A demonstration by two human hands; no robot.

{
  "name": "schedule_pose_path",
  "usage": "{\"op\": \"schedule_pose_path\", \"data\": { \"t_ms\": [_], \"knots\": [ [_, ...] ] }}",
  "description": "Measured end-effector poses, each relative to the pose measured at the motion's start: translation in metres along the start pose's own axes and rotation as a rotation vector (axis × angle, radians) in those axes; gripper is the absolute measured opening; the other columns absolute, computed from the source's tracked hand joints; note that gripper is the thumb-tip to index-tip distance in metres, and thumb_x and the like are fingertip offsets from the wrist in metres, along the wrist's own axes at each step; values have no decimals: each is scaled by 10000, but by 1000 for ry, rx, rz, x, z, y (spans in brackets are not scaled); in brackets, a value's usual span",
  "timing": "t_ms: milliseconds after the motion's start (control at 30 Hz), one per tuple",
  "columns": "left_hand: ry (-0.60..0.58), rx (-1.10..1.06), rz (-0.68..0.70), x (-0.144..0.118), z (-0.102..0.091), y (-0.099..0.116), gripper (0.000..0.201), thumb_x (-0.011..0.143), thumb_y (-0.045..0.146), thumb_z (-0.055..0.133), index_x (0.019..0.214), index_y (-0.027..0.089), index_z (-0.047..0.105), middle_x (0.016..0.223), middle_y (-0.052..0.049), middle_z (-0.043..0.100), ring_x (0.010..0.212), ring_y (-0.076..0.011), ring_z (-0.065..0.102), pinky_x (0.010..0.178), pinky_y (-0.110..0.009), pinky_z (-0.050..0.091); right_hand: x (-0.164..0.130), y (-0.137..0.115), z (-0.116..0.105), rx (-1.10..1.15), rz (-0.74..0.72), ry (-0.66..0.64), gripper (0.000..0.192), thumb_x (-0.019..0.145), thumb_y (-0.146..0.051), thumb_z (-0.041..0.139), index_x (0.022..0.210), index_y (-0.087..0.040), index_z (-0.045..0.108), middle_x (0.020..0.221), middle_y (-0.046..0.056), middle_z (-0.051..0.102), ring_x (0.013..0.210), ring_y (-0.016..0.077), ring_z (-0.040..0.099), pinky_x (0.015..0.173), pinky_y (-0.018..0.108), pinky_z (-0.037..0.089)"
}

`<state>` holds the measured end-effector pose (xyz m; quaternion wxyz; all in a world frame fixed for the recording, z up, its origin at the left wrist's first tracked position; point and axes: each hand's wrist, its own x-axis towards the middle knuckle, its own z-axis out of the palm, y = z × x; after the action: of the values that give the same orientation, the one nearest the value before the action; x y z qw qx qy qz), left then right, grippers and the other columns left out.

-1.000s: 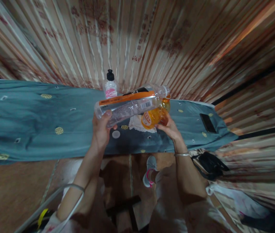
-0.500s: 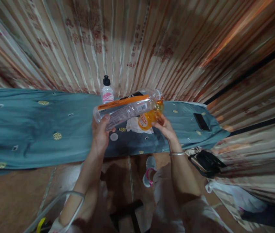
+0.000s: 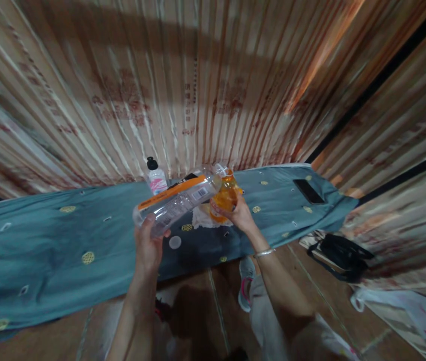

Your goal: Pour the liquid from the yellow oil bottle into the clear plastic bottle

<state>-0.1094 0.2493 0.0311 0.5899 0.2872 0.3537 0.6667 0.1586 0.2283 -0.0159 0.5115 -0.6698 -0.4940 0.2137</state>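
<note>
My left hand (image 3: 148,248) is wrapped round the base of a large clear plastic bottle (image 3: 177,203) with an orange and grey label. That bottle is tilted, its neck up and to the right, at the mouth of a smaller bottle of orange liquid (image 3: 224,198). Whether anything flows between them I cannot tell. Around the smaller bottle's right side my right hand (image 3: 241,214) is closed. Beneath it lies a crumpled white cloth or tissue (image 3: 202,219). A round whitish disc (image 3: 175,242) rests close to my left fingertips.
A clear bottle with a black cap (image 3: 156,179) stands behind the tilted bottle. On the teal patterned cloth (image 3: 55,240) a dark phone (image 3: 308,191) lies at the right. Curtains (image 3: 153,90) hang behind; a black bag (image 3: 343,254) sits at the lower right.
The smaller bottle has gone from leaning to nearly upright, and my right hand now grips it more fully. The clear bottle's neck has come against its mouth. The camera view has shifted.
</note>
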Motion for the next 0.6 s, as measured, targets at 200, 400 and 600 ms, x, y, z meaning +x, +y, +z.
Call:
{"op": "schedule_pose_path", "data": {
  "t_ms": [200,400,600],
  "knots": [
    [-16,4,47,1,-5,2,485,628,508,951,976,225,768,834,-21,747,651,-163,635,441,-208,442,0,-4,7,-40,-28,62,966,679,-488,957,1506,-187,559,1333,169,791,1227,369,775,1030,487,645],
    [-29,16,58,-2,-9,8,462,625,503,953,949,227,774,873,-28,749,673,-165,649,481,-222,469,-2,-6,5,-39,-40,56,810,745,-532,892,1427,-199,608,1245,154,819,1133,377,807,955,498,672],
    [-23,73,68,1,-11,16,464,597,461,914,989,245,792,796,-17,737,655,-172,680,479,-214,522,-1,-2,8,4,-95,65,726,750,-504,895,1379,-248,638,1199,123,832,1091,372,817,934,513,682]
  ]
}}
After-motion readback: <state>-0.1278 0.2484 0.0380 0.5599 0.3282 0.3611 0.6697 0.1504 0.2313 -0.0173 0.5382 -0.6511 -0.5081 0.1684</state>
